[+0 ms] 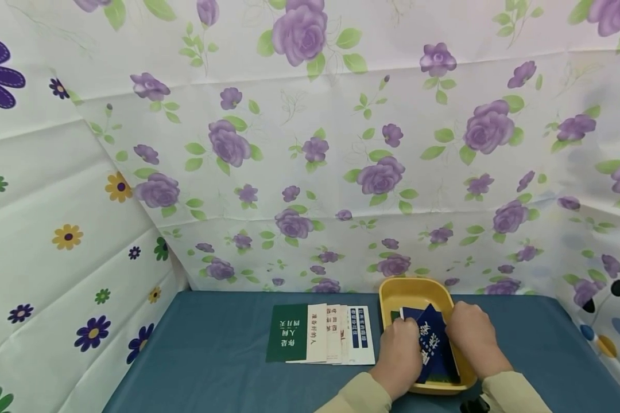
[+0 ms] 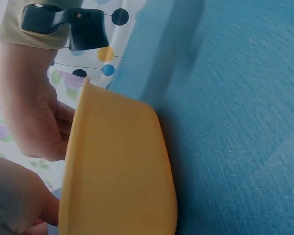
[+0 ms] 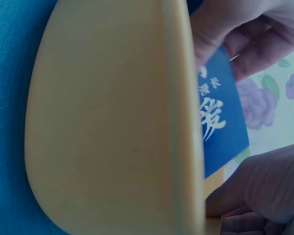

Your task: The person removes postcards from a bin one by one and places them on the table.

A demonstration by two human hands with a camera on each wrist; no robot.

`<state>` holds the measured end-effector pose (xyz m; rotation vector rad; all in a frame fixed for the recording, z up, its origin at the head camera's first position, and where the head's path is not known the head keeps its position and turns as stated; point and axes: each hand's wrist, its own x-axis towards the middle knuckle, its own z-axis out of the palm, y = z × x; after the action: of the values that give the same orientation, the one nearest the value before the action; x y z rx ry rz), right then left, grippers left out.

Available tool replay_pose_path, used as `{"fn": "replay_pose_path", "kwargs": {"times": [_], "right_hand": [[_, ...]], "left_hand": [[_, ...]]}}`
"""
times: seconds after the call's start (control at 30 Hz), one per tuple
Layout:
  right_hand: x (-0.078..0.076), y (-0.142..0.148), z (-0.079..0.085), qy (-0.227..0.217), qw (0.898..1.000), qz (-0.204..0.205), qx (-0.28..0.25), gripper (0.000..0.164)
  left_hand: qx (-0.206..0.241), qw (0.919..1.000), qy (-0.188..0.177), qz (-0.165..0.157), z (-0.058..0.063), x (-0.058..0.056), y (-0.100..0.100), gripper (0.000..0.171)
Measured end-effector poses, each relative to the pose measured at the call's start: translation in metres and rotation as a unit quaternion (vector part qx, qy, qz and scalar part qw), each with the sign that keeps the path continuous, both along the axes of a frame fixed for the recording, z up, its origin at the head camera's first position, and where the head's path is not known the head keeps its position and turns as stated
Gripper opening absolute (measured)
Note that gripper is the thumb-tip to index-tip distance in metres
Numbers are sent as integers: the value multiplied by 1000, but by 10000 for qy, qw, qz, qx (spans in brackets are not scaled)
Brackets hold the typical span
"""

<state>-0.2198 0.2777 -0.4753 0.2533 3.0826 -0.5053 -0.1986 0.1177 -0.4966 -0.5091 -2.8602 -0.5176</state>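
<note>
Left hand [image 1: 400,355] pinches blue card [image 1: 433,347] | card slants up out of tray [image 1: 413,292], likely for easier handling | right hand [image 1: 472,335] at tray's right side, we can't tell its grip | other cards [image 1: 316,335] overlap on counter [image 1: 212,344], perhaps so we see titles

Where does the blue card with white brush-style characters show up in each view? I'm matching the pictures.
Head: lower right, the blue card between the left hand and right hand, over the yellow tray.
Left wrist: not visible.
Right wrist: right of centre, beyond the tray's rim, partly hidden.
Shared landmark: the yellow tray, in all three.
</note>
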Motion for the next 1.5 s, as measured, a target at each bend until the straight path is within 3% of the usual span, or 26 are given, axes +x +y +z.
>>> {"fn": "replay_pose_path", "kwargs": {"times": [0.13, 0.3, 0.43, 0.6, 0.83, 1.23, 1.5], "right_hand": [[0, 2, -1, 28, 10000, 8, 2, 14], [0, 2, -2, 72, 10000, 30, 21, 13], [0, 1, -2, 30, 10000, -53, 29, 14], [0, 0, -1, 0, 9999, -89, 64, 15], [-2, 0, -1, -36, 9999, -126, 87, 11], [0, -1, -1, 38, 9999, -86, 86, 12], [-1, -2, 0, 30, 9999, -76, 74, 12]], "left_hand": [[465, 9984, -278, -167, 5, 2, -4, 17], [1032, 9931, -527, -153, 12, 3, -10, 14], [1512, 9879, -328, -137, 18, 2, -17, 16], [2149, 9766, -11, -49, 28, -3, -32, 24], [2988, 9538, -16, 294, 43, -13, -66, 24], [3126, 9414, 749, 1021, 50, -27, -136, 26], [3082, 9326, 840, 1682, 44, -27, -181, 27]]}}
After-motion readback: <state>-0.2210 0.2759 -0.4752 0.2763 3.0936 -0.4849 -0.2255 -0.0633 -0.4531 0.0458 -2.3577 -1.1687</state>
